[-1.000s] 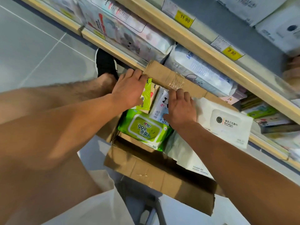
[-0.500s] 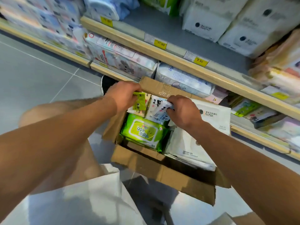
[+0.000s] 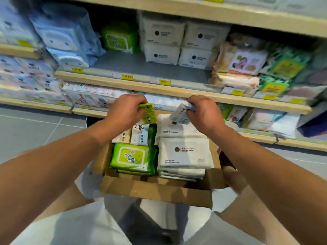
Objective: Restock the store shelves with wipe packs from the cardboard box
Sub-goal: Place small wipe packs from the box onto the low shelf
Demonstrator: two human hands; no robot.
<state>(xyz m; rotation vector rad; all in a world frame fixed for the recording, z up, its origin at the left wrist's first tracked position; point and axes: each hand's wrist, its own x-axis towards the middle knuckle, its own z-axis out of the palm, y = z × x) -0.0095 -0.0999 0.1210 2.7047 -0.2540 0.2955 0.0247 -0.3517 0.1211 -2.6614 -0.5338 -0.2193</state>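
Note:
An open cardboard box (image 3: pixel 155 190) sits on the floor in front of me, packed with wipe packs. A large green pack (image 3: pixel 131 159) lies at its left and a stack of white packs (image 3: pixel 184 152) at its right. My left hand (image 3: pixel 123 114) grips a small green wipe pack (image 3: pixel 148 114) lifted above the box's far end. My right hand (image 3: pixel 203 114) pinches a small white and blue wipe pack (image 3: pixel 180 114) beside it. More small packs (image 3: pixel 139 135) stand upright in the box under my left hand.
Store shelves (image 3: pixel 159 85) with yellow price tags run across in front of me. White packs (image 3: pixel 177 41), a green pack (image 3: pixel 120 38) and blue packs (image 3: pixel 65 38) sit on the middle shelf, with bare grey shelf (image 3: pixel 123 66) before them. Grey tile floor (image 3: pixel 31 128) lies to the left.
Both hands have risen out of the box, each lifting a small pack. The view has tilted up and now takes in more of the shelves.

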